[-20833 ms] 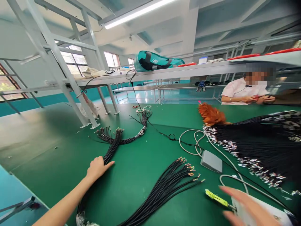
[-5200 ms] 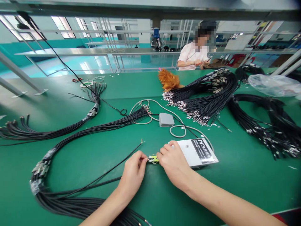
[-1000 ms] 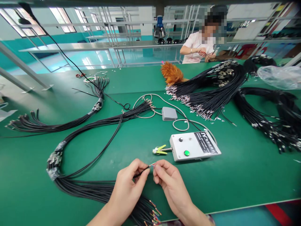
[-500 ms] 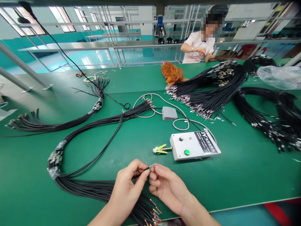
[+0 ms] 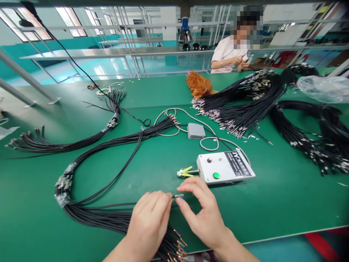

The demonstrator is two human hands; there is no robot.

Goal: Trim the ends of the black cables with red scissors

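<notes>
My left hand [image 5: 151, 220] is closed around a black cable [image 5: 173, 197] near its end. Thin coloured wires [image 5: 180, 195] stick out of that end to the right. Around them, thumb and fingers parted, is my right hand [image 5: 203, 214], open; whether its thumb touches the wires I cannot tell. Under and beside my left hand lies a bundle of black cables [image 5: 109, 219], with stripped, coloured ends [image 5: 177, 249] at the table's front edge. A white control box [image 5: 225, 167] with a green button stands just beyond my right hand. A yellow-green clip [image 5: 185, 171] sits on its shaft.
A grey pedal-like box [image 5: 196, 131] with looped grey cord lies mid-table. More black cable bundles [image 5: 240, 105] fill the right, another [image 5: 68, 146] the left. An orange fluffy duster [image 5: 199, 84] lies at the back. Across the table sits a co-worker [image 5: 227, 54], hands together.
My right hand's fingers have spread apart, having been pinched at the wire ends. My left hand has rolled over, its back now facing up, with the cable still in it.
</notes>
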